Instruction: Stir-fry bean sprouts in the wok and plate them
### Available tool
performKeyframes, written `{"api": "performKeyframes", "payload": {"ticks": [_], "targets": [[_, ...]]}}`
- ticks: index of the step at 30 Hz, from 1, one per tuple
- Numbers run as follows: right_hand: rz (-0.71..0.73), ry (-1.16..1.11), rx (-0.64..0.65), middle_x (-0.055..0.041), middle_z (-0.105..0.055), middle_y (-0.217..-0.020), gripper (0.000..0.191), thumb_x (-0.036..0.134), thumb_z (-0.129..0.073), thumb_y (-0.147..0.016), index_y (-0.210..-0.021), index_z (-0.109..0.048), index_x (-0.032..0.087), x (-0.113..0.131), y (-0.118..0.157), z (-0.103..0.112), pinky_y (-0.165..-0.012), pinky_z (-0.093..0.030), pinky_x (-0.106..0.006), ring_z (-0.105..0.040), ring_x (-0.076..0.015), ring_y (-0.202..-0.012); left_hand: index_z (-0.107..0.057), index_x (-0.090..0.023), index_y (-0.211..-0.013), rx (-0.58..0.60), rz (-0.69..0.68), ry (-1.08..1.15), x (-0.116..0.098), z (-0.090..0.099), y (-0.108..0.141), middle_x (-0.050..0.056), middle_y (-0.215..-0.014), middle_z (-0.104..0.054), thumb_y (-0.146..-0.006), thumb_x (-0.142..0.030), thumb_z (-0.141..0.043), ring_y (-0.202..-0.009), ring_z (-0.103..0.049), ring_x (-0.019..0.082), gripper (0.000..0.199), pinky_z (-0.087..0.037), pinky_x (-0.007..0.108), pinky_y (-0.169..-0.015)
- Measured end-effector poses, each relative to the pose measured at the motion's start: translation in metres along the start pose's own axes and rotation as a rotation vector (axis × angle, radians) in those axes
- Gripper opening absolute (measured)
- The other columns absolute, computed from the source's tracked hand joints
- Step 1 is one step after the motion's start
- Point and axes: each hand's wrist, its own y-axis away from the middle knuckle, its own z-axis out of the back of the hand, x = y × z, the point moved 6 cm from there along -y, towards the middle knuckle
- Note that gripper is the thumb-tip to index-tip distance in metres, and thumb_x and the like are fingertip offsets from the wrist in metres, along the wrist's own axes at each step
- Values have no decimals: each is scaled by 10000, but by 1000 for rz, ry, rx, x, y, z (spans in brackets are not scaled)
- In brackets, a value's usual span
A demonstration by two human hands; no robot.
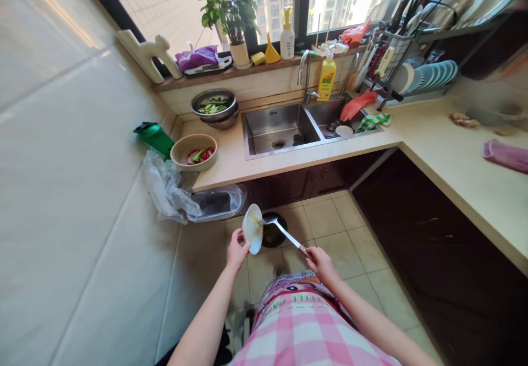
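Observation:
A white bowl (253, 229) is tipped on its side in my left hand (238, 249), thumb and fingers pinching its rim. Its inside faces right and shows a little yellowish residue. My right hand (320, 262) is closed round the brown end of a long metal ladle (289, 235). The ladle's head reaches to the bowl's inside. Below both, on the floor, is a round dark container (275, 238) whose contents I cannot make out.
Ahead is a counter (225, 170) with a double sink (276, 129). A basket of peppers (193, 159), a bowl of green vegetables (213, 107) and a green bottle (154, 139) stand left. A plastic-lined bin (218, 203) hangs below. A dish rack (416, 52) stands right.

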Motion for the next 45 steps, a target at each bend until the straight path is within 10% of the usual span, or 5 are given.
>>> {"api": "performKeyframes", "payload": {"ticks": [30,45], "targets": [[-246,-309,59,13,-628,-649,133,263,-570,-656,-760,-640,218,-7,-9,-10,-624,-435,-283,-559,-170,-635,-503,-231,-1139,-88,49,178,3,11,-5,85,-1069,-609,-693,-164,-693,-953,-622,202,489,-565,247,-576],[-719,-1046,339,55,-510,-555,255,402,-618,-695,-815,-543,190,-26,4,14,-348,-195,-129,-376,-35,-382,-591,-165,-818,-155,355,551,-8,70,4,3,-657,-630,-761,-155,-570,-541,-600,123,61,-558,273,-520]]}}
